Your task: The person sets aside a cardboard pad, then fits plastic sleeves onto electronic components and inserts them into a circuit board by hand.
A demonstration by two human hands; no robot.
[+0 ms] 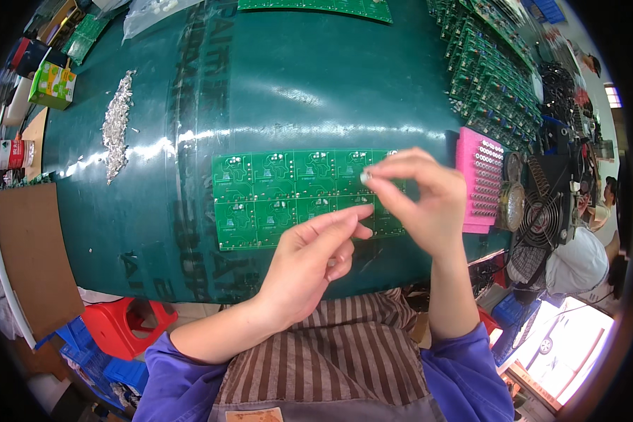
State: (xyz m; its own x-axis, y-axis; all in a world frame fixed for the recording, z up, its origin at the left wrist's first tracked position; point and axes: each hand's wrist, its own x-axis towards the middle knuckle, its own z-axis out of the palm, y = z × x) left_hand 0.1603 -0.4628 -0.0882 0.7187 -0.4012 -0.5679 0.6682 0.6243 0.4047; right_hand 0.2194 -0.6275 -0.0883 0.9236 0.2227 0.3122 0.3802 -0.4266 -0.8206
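**Small silver part pinched above a green board panel**

Silver component (364, 177), small and round-looking, sits pinched between the thumb and fingertips of the right hand (422, 204), which is closed tight around it just above the upper right part of the green circuit board panel (260, 200). The part is too small to say exactly what kind it is. The panel lies flat on the dark teal table mat (295, 91), made up of 2 rows of matching boards. The left hand (309, 264) hovers over the panel's lower right edge, loosely open and holding nothing, with its index finger stretched toward the right hand. Just beside the panel on the right stands a pink foam block (480, 179) studded with rows of small parts. A heap of silver metal bits (117, 126) lies well apart at the mat's left side, and stacks of green boards (492, 70) fill the far right.
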